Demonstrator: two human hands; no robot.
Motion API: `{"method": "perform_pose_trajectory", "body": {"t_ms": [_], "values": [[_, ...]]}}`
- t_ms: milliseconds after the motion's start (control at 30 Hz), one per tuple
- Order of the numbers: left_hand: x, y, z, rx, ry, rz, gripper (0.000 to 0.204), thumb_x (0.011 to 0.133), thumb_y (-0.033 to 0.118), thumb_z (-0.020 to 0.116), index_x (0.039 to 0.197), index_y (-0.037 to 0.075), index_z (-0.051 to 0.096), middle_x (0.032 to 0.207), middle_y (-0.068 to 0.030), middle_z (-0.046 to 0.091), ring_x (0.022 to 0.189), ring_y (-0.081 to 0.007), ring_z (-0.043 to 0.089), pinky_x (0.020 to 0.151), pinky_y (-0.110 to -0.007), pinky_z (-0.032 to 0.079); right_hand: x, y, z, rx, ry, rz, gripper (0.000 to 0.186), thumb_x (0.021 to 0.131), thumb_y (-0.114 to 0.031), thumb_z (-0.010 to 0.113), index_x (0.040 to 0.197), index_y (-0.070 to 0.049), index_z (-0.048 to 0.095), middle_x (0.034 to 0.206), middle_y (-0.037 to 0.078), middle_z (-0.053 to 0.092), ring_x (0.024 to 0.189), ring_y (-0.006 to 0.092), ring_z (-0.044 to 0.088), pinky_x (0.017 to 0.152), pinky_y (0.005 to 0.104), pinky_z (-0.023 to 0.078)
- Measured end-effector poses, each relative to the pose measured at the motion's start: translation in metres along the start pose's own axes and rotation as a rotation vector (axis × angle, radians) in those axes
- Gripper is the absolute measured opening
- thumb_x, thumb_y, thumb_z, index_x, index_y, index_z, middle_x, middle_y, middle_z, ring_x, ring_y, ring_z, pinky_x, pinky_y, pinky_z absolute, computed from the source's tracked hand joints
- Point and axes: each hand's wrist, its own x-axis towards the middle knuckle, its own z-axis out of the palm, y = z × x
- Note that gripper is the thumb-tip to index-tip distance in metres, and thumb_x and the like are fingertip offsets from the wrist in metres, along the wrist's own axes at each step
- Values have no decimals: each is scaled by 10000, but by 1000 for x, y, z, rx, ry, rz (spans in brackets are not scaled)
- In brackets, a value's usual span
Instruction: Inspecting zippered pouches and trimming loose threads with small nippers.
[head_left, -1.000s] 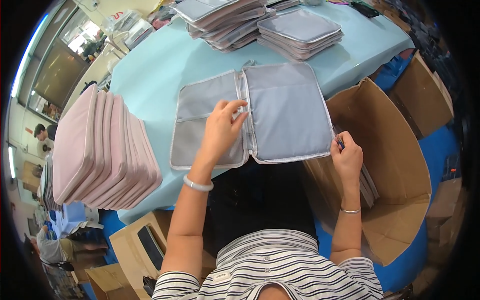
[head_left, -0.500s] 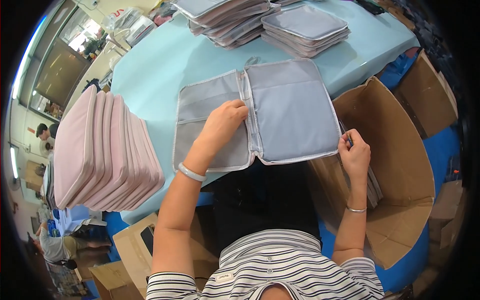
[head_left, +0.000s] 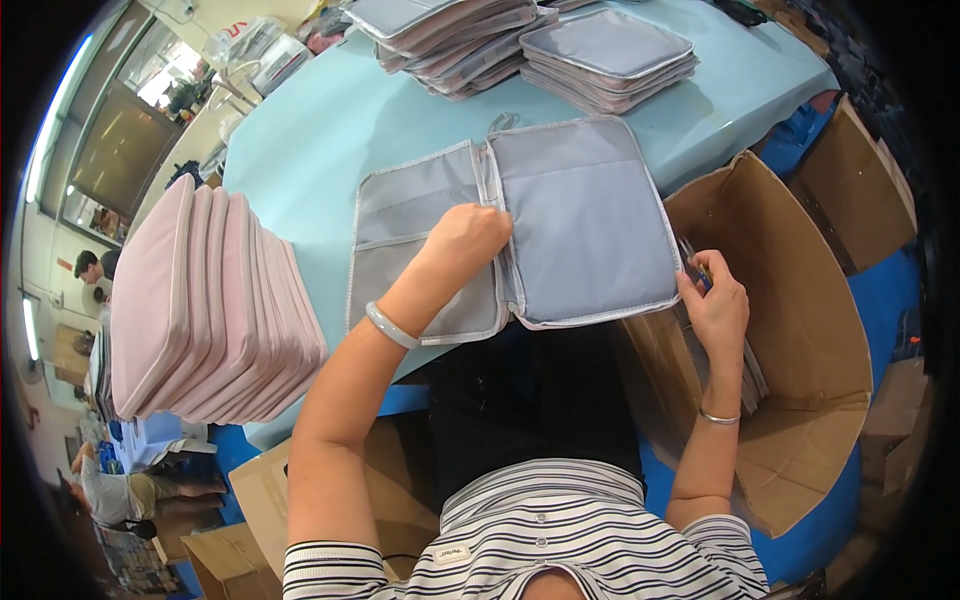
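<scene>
Grey case (head_left: 592,230) — pink stack (head_left: 205,300) — striped shirt (head_left: 600,530)

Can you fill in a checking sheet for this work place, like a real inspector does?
Surface: pale blue, smooth-covered table.
Job's things: grey fabric case with whitish edging, lying open.
Clutter: stack of pink padded cases at left; stacks of flat grey cases at the far side.
Grips: left grip curled at the case's spine, fingertips hidden; right grip round a small blue-and-metal tool, kind unclear.
Cables: nothing clearly seen near the grips.
Surroundings: open brown cardboard box at right; another person at far left.
</scene>
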Motion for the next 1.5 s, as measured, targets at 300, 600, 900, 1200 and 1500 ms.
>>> {"method": "perform_pose_trajectory", "body": {"t_ms": [300,600,900,1200,1500], "values": [[-8,-19,14,-260,229,-6,25,770,67,608,779,53,590,725,-78,612,694,-250,623,617,-341,504,11,-27,8,441,-142,-200,338,916,-232,533,1194,-39,539,989,182,640,865,260,627,773,314,471],[-12,-22,16,-448,334,-73,83,756,72,640,834,42,646,771,-96,658,680,-280,626,609,-349,499,28,-83,66,226,-284,-429,255,793,-210,689,969,-41,615,801,142,667,718,312,634,636,350,480],[-13,-25,16,-466,309,-105,80,756,76,639,830,45,647,769,-102,655,664,-284,622,596,-354,494,39,-114,95,55,-250,-540,216,767,-240,705,863,-64,627,705,123,651,663,321,621,574,420,462],[-12,-25,14,-473,290,-94,74,752,72,628,821,47,640,774,-101,651,667,-285,617,595,-355,489,44,-125,101,-76,-261,-564,205,748,-232,718,834,-63,642,685,145,645,666,335,635,571,430,475],[-12,-25,14,-462,264,-88,77,750,69,629,823,45,638,770,-99,650,660,-283,613,593,-354,487,50,-127,101,-101,-291,-590,161,750,-221,710,805,-83,647,695,126,651,676,323,638,573,428,478]]}}
